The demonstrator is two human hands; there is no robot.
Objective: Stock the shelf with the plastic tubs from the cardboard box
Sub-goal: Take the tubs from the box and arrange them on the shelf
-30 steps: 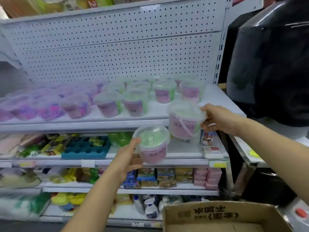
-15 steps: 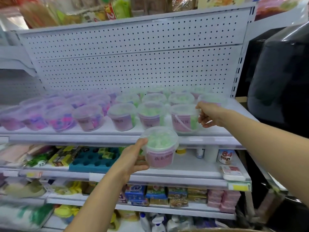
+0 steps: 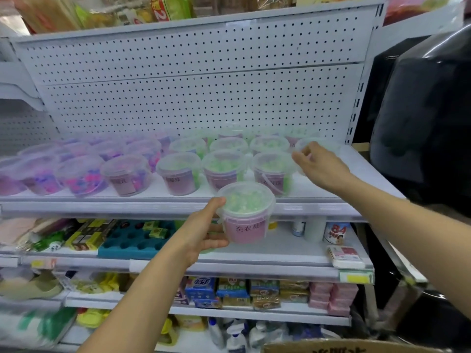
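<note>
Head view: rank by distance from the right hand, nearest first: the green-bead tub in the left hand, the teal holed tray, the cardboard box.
1. Clear green-bead plastic tub, held in the left hand, lower left of the right hand.
2. Teal holed tray, middle shelf, far left.
3. Brown cardboard box, bottom edge.

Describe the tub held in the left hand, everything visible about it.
The tub is a small round bucket of clear plastic with a translucent snap-on lid, closed. Pale green beads show through the lid and upper wall; a pink label with dark printed characters wraps the lower body. It stands upright in the air, in front of the edge of the shelf that carries the other tubs, not resting on it. The left hand grips its left side, thumb up by the lid rim, fingers under and around the wall.
</note>
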